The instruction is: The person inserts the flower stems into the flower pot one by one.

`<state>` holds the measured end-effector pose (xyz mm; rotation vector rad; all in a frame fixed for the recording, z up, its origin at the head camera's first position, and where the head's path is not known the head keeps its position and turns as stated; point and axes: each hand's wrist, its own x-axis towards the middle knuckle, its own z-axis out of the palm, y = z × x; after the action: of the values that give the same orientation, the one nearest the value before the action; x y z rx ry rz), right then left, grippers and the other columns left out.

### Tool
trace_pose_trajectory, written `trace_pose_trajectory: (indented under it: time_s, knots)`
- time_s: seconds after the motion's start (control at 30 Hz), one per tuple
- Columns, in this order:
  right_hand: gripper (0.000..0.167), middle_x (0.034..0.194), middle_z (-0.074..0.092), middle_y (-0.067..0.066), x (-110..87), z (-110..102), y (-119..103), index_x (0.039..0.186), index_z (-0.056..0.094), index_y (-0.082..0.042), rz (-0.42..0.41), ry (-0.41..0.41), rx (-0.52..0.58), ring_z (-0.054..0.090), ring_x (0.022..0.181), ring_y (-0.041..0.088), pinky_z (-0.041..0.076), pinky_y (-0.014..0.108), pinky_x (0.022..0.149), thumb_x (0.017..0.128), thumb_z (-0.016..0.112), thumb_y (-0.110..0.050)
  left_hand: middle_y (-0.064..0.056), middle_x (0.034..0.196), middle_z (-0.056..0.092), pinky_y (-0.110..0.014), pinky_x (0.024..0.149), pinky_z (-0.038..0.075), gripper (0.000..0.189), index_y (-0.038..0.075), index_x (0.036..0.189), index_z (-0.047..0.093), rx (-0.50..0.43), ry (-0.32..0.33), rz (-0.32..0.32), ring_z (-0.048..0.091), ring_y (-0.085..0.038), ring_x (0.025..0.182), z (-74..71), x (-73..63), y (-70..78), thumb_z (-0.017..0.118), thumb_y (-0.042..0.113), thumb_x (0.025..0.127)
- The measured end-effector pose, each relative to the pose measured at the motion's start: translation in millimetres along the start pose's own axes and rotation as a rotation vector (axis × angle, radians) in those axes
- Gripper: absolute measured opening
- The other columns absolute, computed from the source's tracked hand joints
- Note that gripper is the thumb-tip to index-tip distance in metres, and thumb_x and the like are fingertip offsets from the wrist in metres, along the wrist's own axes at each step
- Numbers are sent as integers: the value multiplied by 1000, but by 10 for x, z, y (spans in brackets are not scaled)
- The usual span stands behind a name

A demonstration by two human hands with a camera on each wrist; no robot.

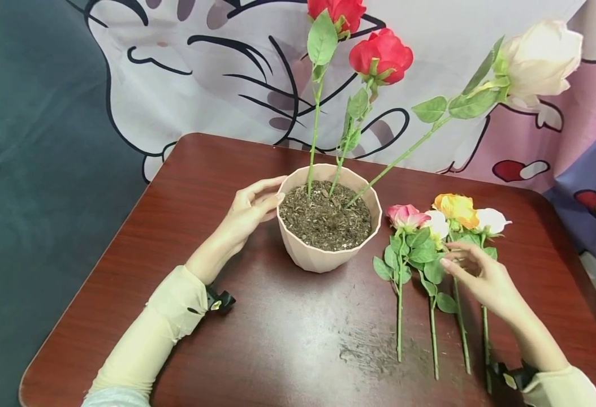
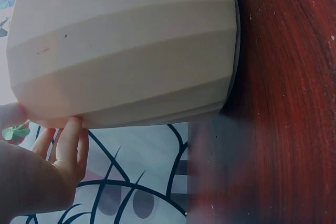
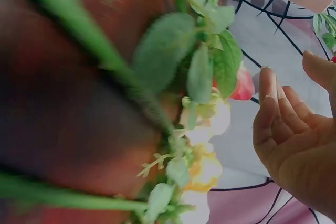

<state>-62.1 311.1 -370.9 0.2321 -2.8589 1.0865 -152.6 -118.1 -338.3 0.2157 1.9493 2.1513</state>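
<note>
A pale pink faceted flowerpot (image 1: 308, 257) filled with dark soil (image 1: 323, 226) stands on the table. Two red roses (image 1: 381, 56) and one large white rose (image 1: 539, 62) rise from the soil, the white one leaning far right. My left hand (image 1: 239, 217) holds the pot's left side, thumb at the rim and fingers against the outer wall. Beside the pot lie a pink rose (image 1: 406, 217), a yellow-orange rose (image 1: 456, 210) and two white ones. My right hand (image 1: 486, 280) hovers over their stems with loosely bent fingers, holding nothing; in the right wrist view its fingers are apart from the flowers.
The reddish-brown table (image 1: 257, 339) has rounded corners. Soil crumbs or smears (image 1: 374, 347) mark its surface near the stems. Behind the table hangs a cloth (image 1: 216, 96) with cartoon cats, and a dark green cloth (image 1: 28, 169) covers the left side.
</note>
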Motion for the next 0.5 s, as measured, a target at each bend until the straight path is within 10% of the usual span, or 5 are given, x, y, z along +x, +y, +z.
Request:
trace_pose_trajectory:
  time_s: [0.27, 0.5]
  knots:
    - [42, 82, 67, -5, -305, 245, -116, 118, 56, -7, -46, -93, -37, 60, 71, 0, 48, 17, 60, 81, 74, -15, -11, 127, 55, -35, 92, 49, 42, 13, 134, 51, 1, 8, -1, 55, -13, 109, -19, -18, 13, 57, 13, 93]
    - [41, 70, 60, -6, -374, 468, -249, 105, 58, -7, 144, -335, -6, 59, 62, 4, 48, 23, 52, 80, 73, -35, -12, 127, 56, -37, 93, 48, 42, 12, 134, 50, -8, -11, 11, 56, -13, 108, 0, 0, 5, 57, 13, 92]
